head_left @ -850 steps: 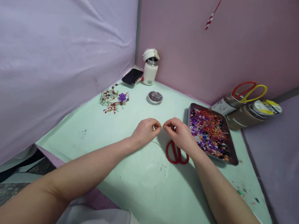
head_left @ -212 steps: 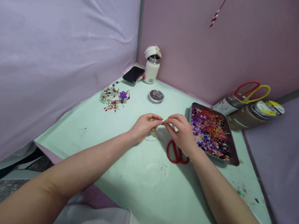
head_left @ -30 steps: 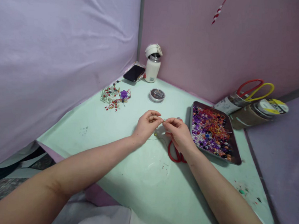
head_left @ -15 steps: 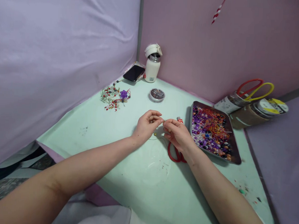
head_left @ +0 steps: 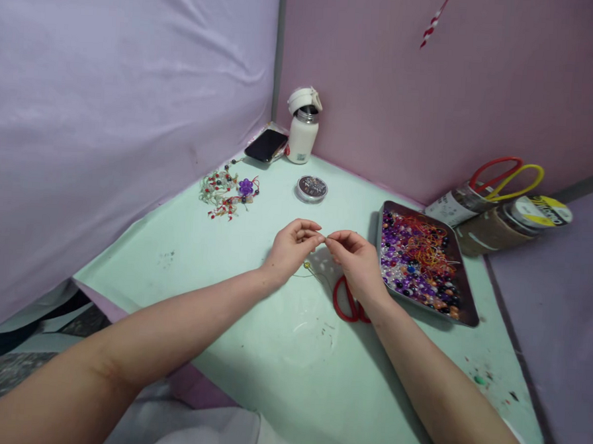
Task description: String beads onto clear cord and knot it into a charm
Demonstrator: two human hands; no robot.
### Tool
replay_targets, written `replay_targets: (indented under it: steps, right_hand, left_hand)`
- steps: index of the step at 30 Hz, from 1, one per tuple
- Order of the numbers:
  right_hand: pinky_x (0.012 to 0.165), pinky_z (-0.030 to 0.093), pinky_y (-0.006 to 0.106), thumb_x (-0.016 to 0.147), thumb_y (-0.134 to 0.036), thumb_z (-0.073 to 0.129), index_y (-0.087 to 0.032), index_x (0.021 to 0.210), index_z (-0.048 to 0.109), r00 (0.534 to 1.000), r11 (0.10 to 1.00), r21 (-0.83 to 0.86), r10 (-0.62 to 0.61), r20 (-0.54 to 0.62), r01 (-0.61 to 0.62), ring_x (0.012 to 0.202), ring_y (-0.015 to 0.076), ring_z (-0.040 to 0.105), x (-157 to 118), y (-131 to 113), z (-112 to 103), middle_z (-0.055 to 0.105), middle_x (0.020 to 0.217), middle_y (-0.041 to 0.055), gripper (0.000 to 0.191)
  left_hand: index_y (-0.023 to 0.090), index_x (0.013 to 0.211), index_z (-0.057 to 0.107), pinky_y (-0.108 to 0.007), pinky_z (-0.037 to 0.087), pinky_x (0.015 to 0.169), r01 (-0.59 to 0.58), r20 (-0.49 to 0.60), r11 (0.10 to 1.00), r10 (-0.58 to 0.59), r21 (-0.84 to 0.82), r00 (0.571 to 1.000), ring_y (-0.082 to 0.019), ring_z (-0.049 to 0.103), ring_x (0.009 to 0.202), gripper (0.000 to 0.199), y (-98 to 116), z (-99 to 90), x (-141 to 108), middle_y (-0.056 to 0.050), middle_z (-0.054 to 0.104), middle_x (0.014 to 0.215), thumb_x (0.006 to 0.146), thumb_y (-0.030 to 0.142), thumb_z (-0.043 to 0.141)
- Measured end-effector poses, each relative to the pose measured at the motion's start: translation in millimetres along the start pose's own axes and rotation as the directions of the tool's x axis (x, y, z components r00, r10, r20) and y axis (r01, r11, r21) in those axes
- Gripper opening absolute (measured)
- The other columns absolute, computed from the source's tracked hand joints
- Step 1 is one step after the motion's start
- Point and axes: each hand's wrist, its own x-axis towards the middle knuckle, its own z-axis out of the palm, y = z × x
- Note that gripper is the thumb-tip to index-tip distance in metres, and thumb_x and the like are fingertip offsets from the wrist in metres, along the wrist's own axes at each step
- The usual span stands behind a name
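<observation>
My left hand (head_left: 294, 248) is closed in a pinch, thumb against index finger. Its fingertips meet those of my right hand (head_left: 353, 257), which pinches too. Both seem to hold a thin cord (head_left: 322, 276), though the exact spot between the fingertips is too small to make out. The cord loops below my hands and carries a small yellow bead (head_left: 307, 265). Under my right hand lie scissors with red handles (head_left: 339, 309), their blades hidden.
A metal tray (head_left: 466, 304) of beads and orange cords stands right, jars (head_left: 495, 232) and more scissors (head_left: 522, 173) behind it. Farther back are a round tin (head_left: 311, 189), white bottle (head_left: 301, 139), phone (head_left: 266, 145) and beaded strings (head_left: 223, 188). Cloth walls enclose the table.
My right hand has turned slightly and its fingers have drawn together at the left fingertips. It now covers the red lighter-like thing behind it. The yellow bead shows more clearly.
</observation>
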Motion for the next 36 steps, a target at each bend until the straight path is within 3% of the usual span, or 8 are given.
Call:
replay_targets:
  steps: [7, 20, 24, 28, 36]
  right_hand:
    - [0.074, 0.045, 0.03, 0.077, -0.037, 0.067, -0.02, 0.081, 0.066, 0.993, 0.986, -0.121, -0.119, -0.013, 0.117, 0.079, 0.0168, 0.059, -0.4, -1.0, -1.9, 0.068, 0.083, 0.0033, 0.017]
    - [0.066, 0.044, 0.028, 0.079, -0.033, 0.066, -0.019, 0.081, 0.067, 0.98, 0.961, -0.2, -0.199, -0.013, 0.192, 0.074, 0.0155, 0.059, -4.5, -4.8, -0.6, 0.067, 0.079, 0.0026, 0.015]
    - [0.066, 0.044, 0.028, 0.077, -0.034, 0.068, -0.019, 0.079, 0.067, 0.985, 0.972, -0.162, -0.175, -0.008, 0.171, 0.074, 0.0155, 0.058, -4.9, -6.3, 0.7, 0.067, 0.079, 0.0024, 0.015]
    - [0.063, 0.043, 0.028, 0.075, -0.038, 0.068, -0.019, 0.079, 0.067, 0.998, 0.996, -0.051, -0.067, 0.003, 0.067, 0.068, 0.0141, 0.055, -3.3, -6.4, 0.4, 0.066, 0.077, 0.0021, 0.019]
    - [0.054, 0.034, 0.024, 0.073, -0.042, 0.071, -0.02, 0.078, 0.066, 0.998, 0.996, 0.069, 0.048, 0.029, -0.05, 0.061, 0.0112, 0.046, -1.9, -0.6, 0.3, 0.058, 0.07, -0.001, 0.023]
  left_hand:
    - [0.015, 0.088, 0.064, -0.023, 0.039, 0.059, 0.058, 0.03, 0.998, -0.057, -0.034, 0.998, -0.008, 0.052, 0.06, 0.022, 1.2, -1.6, 2.0, -0.001, 0.065, 0.072, 0.069, 0.023, 0.072]
    - [0.014, 0.082, 0.069, -0.023, 0.031, 0.054, 0.056, 0.083, 0.998, -0.056, 0.001, 0.995, -0.008, 0.043, 0.057, 0.024, 1.7, -3.1, 2.4, 0.002, 0.056, 0.063, 0.07, 0.036, 0.072]
    - [0.015, 0.078, 0.067, -0.023, 0.029, 0.051, 0.051, 0.071, 0.999, -0.052, 0.016, 0.996, -0.008, 0.041, 0.055, 0.022, 1.1, -3.2, 2.1, 0.003, 0.053, 0.06, 0.071, 0.035, 0.071]
    - [0.016, 0.079, 0.063, -0.022, 0.026, 0.049, 0.049, 0.061, 0.999, -0.049, 0.002, 0.997, -0.007, 0.039, 0.052, 0.02, -2.1, -3.1, 3.0, 0.004, 0.049, 0.059, 0.075, 0.034, 0.067]
    - [0.016, 0.081, 0.06, -0.022, 0.026, 0.048, 0.004, 0.034, 1.0, -0.004, 0.001, 0.999, -0.005, 0.037, 0.051, 0.015, -5.6, -2.7, 5.6, 0.003, 0.054, 0.065, 0.077, 0.03, 0.065]
